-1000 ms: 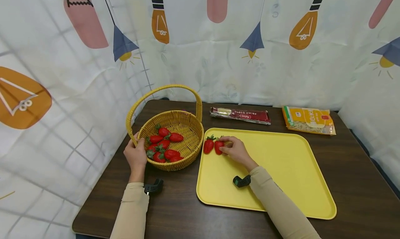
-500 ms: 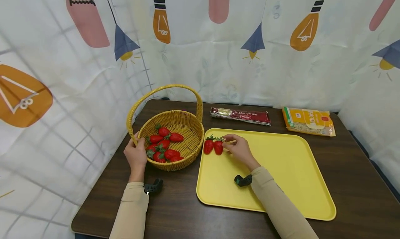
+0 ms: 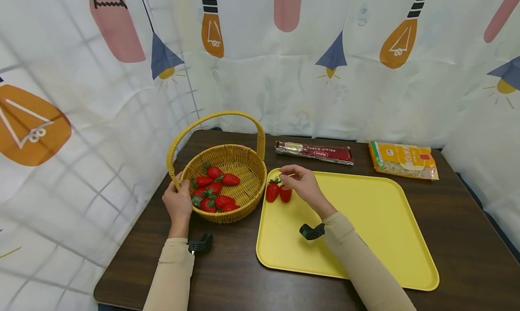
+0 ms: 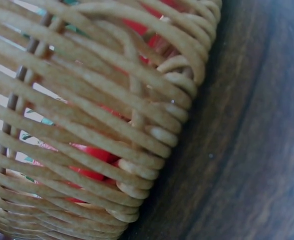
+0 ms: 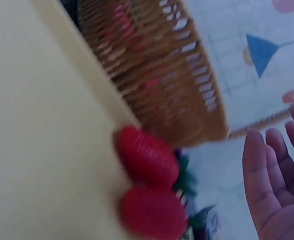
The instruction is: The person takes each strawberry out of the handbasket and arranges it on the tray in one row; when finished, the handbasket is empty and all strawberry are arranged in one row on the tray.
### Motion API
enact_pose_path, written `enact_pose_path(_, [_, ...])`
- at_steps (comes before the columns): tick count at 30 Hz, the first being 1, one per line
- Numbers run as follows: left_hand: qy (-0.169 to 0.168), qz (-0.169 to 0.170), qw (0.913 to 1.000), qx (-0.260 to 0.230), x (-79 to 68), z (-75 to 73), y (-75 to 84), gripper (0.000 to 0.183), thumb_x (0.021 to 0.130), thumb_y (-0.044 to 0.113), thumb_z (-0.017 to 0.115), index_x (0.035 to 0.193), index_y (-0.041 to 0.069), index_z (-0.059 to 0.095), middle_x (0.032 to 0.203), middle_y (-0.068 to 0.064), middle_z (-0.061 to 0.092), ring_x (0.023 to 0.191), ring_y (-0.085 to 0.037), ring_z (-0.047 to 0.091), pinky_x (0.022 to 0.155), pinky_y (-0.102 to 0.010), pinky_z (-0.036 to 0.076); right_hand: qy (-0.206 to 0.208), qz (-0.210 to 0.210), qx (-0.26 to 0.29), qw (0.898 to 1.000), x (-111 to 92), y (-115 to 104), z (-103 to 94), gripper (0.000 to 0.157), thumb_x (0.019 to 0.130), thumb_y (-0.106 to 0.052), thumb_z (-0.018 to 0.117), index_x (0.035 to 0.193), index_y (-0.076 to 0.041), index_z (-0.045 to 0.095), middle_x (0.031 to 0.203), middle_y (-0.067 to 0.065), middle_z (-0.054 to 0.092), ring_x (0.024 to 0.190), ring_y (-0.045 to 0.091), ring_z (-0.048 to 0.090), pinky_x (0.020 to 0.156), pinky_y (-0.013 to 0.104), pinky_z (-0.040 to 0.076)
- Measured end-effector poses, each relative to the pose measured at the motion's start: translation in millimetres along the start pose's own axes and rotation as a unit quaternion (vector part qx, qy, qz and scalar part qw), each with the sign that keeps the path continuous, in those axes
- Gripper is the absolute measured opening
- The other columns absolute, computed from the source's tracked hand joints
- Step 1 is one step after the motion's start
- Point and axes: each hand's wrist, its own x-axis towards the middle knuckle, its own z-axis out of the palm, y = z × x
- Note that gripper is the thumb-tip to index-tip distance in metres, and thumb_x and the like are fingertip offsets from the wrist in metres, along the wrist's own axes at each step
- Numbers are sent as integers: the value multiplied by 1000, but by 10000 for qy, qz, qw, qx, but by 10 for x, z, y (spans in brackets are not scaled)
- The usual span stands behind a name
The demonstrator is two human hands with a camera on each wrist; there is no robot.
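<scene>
My left hand (image 3: 178, 206) grips the yellow wicker basket (image 3: 253, 178) at its left rim, where the arched handle joins. Several red strawberries (image 3: 215, 188) with green leaves lie inside, mostly toward the left. In the left wrist view the woven wall (image 4: 87, 105) fills much of the frame, with red showing through. Two more strawberries sit side by side on the yellow tray's upper left corner, a left one (image 3: 272, 192) and a right one (image 3: 285, 194). My right hand (image 3: 304, 184) hovers over the right one, partly covering its leaves. The right wrist view shows its fingers (image 5: 256, 165) extended, holding nothing.
The yellow tray (image 3: 357, 229) covers much of the dark wooden table (image 3: 227, 266), right of the basket. Behind it lie a dark red packet (image 3: 314, 152) and an orange-yellow bag (image 3: 404, 160). A patterned curtain (image 3: 260, 67) hangs along the back and left.
My right hand has drawn its fingers off the right strawberry and risen slightly above it. Both tray strawberries stay in place. The left hand keeps its grip on the basket.
</scene>
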Motion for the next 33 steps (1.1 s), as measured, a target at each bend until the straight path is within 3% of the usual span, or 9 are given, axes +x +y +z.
enact_pose_path(5, [55,-10,10000,-44,-3,-13,-29,32,97,20,56,124,7,67,62,2,43,46,-7,29,48,-24,28,-588,-319,-49,9977,123,-202,303,28,95,-13,63,118,2,64,115,23,62,95,45,62,81,53,53])
enact_pose_path(11, [2,-21,10000,-83,6,0,-59,30,97,20,55,118,3,68,55,6,38,46,-6,28,48,-25,27,-1201,-473,-47,9916,275,-222,688,31,97,-13,60,122,5,62,120,21,62,95,24,65,86,53,51])
enact_pose_path(16, [-12,-56,10000,-33,-23,-13,-53,32,97,20,55,122,5,68,58,5,39,46,-6,28,49,-25,28,-1549,-331,-279,9870,382,-156,921,31,97,-14,61,122,2,63,120,19,64,99,34,65,87,52,51])
enact_pose_path(19, [-21,-13,10000,-7,-24,-18,-41,31,97,20,56,121,5,68,63,3,42,46,-5,28,49,-24,28,-1741,-88,-530,9833,439,-160,999,29,96,-18,63,122,-4,65,118,15,65,103,37,63,87,48,52])
enact_pose_path(23, [-18,33,10000,-54,17,-6,-35,26,96,19,55,109,1,69,65,3,44,45,-2,28,48,-24,27,-2078,120,-916,9738,544,-165,1057,27,94,-20,66,119,-10,67,113,8,67,102,29,65,86,41,53])
enact_pose_path(28, [-8,18,10000,-97,38,23,-19,22,96,17,55,98,-2,67,59,5,41,45,-2,28,48,-25,28,-2418,404,-582,9677,663,-186,1053,34,94,-11,64,125,1,62,117,17,65,107,42,61,91,50,50])
enact_pose_path(33, [114,31,9999,-14,17,25,-32,26,96,18,55,109,-1,69,65,-2,44,49,-5,31,51,-24,29,-2517,567,-341,9655,728,-144,1069,37,94,-9,63,129,4,58,119,19,63,111,44,57,94,51,48])
